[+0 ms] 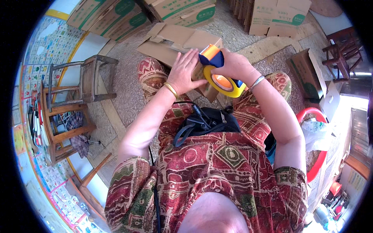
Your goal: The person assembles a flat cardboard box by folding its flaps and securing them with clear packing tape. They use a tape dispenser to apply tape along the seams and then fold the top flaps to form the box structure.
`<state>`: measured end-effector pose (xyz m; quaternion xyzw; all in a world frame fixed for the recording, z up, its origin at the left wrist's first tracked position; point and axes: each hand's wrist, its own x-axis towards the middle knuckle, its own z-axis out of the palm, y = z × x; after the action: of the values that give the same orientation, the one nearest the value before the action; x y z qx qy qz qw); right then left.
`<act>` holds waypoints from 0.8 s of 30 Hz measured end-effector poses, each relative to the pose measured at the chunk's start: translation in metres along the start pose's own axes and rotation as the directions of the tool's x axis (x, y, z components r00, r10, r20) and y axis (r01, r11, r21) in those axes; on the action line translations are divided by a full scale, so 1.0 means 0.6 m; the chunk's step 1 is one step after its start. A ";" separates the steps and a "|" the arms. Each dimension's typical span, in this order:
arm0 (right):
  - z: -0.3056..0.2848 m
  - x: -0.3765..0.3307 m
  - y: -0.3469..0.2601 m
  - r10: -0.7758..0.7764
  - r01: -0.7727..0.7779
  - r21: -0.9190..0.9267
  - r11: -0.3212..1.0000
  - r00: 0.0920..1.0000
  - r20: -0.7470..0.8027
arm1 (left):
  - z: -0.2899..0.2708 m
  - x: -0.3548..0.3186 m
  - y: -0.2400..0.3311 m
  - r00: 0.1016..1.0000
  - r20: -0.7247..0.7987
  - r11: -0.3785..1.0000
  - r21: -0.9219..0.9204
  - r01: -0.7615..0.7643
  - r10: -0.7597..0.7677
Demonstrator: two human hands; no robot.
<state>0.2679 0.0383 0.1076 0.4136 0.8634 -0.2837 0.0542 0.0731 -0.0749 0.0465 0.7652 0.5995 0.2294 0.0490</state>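
Right hand [233,64]: fingers wrapped around blue-handled tape dispenser with yellow roll [223,79], pressed on brown cardboard carton [182,46] resting on the knees. Left hand [185,70]: spread flat, steadying the carton face, gripping nothing. Advice: keep the palm firm and the tape running straight along the seam. Surroundings: wooden stool [87,79] left, red plastic chair [318,155] right; floor ahead crowded with stacked cartons [116,17].

We can't see the cardboard box [206,91] face under our left hand [185,72]. Our right hand [232,64] hides the tape dispenser [217,66] handle. Far boxes [278,15] are cut off at the top.
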 end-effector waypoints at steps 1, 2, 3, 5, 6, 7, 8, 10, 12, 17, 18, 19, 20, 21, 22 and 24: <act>-0.003 0.008 -0.007 -0.016 0.016 -0.006 1.000 1.000 -0.007 | -0.004 0.003 -0.002 1.000 0.006 1.000 0.023 0.016 -0.016; -0.013 0.013 -0.017 -0.015 0.015 -0.012 1.000 1.000 0.003 | -0.004 0.007 -0.012 0.999 0.020 0.998 0.038 0.049 -0.049; -0.016 0.021 -0.020 -0.030 0.030 -0.008 1.000 1.000 -0.008 | -0.007 0.013 -0.023 0.998 0.028 0.998 0.007 0.055 -0.056; -0.018 0.037 -0.022 -0.057 0.057 0.003 0.998 0.998 -0.027 | -0.014 0.022 -0.046 0.996 0.052 0.996 -0.058 0.071 -0.068; -0.017 0.045 -0.021 -0.055 0.055 0.017 0.998 0.998 -0.029 | -0.011 0.025 -0.059 0.996 0.031 0.995 -0.062 0.080 -0.078; -0.018 0.049 -0.024 -0.067 0.068 0.027 0.997 0.997 -0.033 | -0.014 0.027 -0.071 0.996 0.048 0.994 -0.070 0.083 -0.080; -0.021 0.050 -0.027 -0.078 0.080 0.036 0.996 0.996 -0.038 | -0.017 0.030 -0.083 0.995 0.066 0.993 -0.078 0.086 -0.081; -0.025 0.047 -0.029 -0.093 0.097 0.096 0.991 0.995 -0.043 | -0.018 0.038 -0.101 0.993 0.080 0.991 -0.094 0.090 -0.083; -0.019 0.036 -0.021 -0.064 0.078 0.131 0.988 0.993 -0.104 | -0.019 0.042 -0.117 0.989 0.098 0.987 -0.107 0.119 -0.109; -0.008 0.021 -0.017 -0.038 0.064 0.171 0.983 0.988 -0.151 | -0.025 0.053 -0.144 0.981 0.160 0.982 -0.136 0.134 -0.112; -0.003 0.014 -0.013 -0.022 0.058 0.202 0.978 0.985 -0.173 | -0.025 0.057 -0.145 0.980 0.168 0.982 -0.137 0.130 -0.107; 0.000 0.003 -0.009 -0.012 0.057 0.230 0.971 0.981 -0.193 | -0.023 0.061 -0.147 0.979 0.173 0.982 -0.136 0.130 -0.106; 0.005 -0.008 -0.005 -0.001 0.057 0.258 0.964 0.977 -0.213 | -0.022 0.063 -0.149 0.979 0.177 0.982 -0.136 0.130 -0.105; 0.012 -0.016 -0.002 0.005 0.042 0.239 0.970 0.981 -0.193 | -0.022 0.063 -0.151 0.978 0.177 0.982 -0.132 0.135 -0.111; 0.020 -0.025 0.000 0.016 0.023 0.223 0.975 0.985 -0.172 | -0.022 0.063 -0.154 0.977 0.179 0.982 -0.130 0.138 -0.114; 0.030 -0.044 -0.001 0.038 -0.015 0.192 0.981 0.992 -0.120 | -0.023 0.059 -0.159 0.976 0.186 0.981 -0.131 0.141 -0.115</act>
<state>0.2825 0.0103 0.1015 0.4451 0.8283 -0.3384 -0.0354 -0.0119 -0.0178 0.0360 0.7369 0.6228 0.1988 0.1717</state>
